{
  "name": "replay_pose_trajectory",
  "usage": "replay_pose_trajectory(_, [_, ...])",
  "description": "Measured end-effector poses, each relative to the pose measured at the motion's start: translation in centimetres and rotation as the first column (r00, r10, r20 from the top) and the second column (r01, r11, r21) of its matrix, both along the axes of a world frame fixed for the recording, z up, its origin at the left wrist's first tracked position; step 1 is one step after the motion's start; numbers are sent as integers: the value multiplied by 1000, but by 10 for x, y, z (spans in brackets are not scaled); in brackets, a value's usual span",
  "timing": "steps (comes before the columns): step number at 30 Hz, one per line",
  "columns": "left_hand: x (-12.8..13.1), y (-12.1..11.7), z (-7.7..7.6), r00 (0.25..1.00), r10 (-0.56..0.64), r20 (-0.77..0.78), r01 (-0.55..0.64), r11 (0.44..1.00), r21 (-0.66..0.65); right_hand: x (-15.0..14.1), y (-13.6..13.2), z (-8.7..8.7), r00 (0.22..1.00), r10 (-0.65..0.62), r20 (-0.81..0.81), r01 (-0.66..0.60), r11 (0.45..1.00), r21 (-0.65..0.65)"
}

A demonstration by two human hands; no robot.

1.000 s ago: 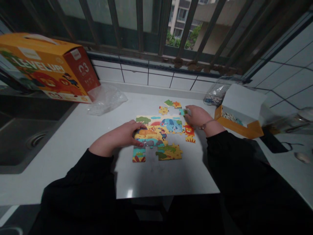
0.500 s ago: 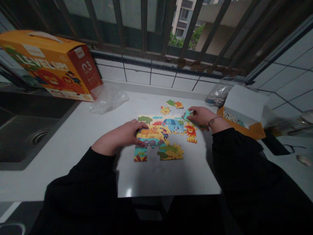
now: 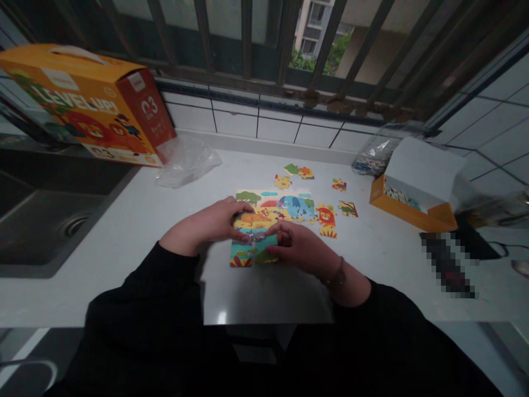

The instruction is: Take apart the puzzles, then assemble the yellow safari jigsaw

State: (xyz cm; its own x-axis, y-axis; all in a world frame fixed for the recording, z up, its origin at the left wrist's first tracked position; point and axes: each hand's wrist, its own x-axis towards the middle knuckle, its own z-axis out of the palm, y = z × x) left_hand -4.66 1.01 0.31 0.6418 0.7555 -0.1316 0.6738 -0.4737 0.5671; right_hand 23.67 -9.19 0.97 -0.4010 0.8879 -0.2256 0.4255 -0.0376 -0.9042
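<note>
A partly joined animal jigsaw puzzle (image 3: 252,218) lies flat on the white counter. My left hand (image 3: 217,223) rests at its left edge, thumb and forefinger spread apart and touching the pieces. My right hand (image 3: 303,248) is closed with a teal puzzle piece (image 3: 270,241) pinched at the fingertips, over the puzzle's lower middle. That hand hides most of the crocodile section. To the right, the lion section (image 3: 327,220) sits beside the elephant part. Loose puzzle pieces lie behind the puzzle (image 3: 282,181) and to its right (image 3: 348,208).
At the back left stands an orange puzzle box (image 3: 95,110), with a crumpled plastic bag (image 3: 188,162) beside it. An opened small box (image 3: 413,207) with pieces inside sits at right, near another plastic bag (image 3: 370,157). A dark sink (image 3: 61,226) is on the left.
My right hand has moved from the puzzle's upper right, down and left to its lower middle, with the teal piece. My left hand stays at the left edge. The view has shifted slightly.
</note>
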Motion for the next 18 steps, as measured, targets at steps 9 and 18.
replay_pose_trajectory(9, [3, -3, 4, 1000, 13, -11, -13, 1000, -7, -20, -11, 3, 958, -91, 270, 33, 977, 211])
replay_pose_trajectory(18, [3, -3, 5, 1000, 1, -23, -1, 1000, -10, -34, -25, 7, 845, -179, 504, -18, 932, 361])
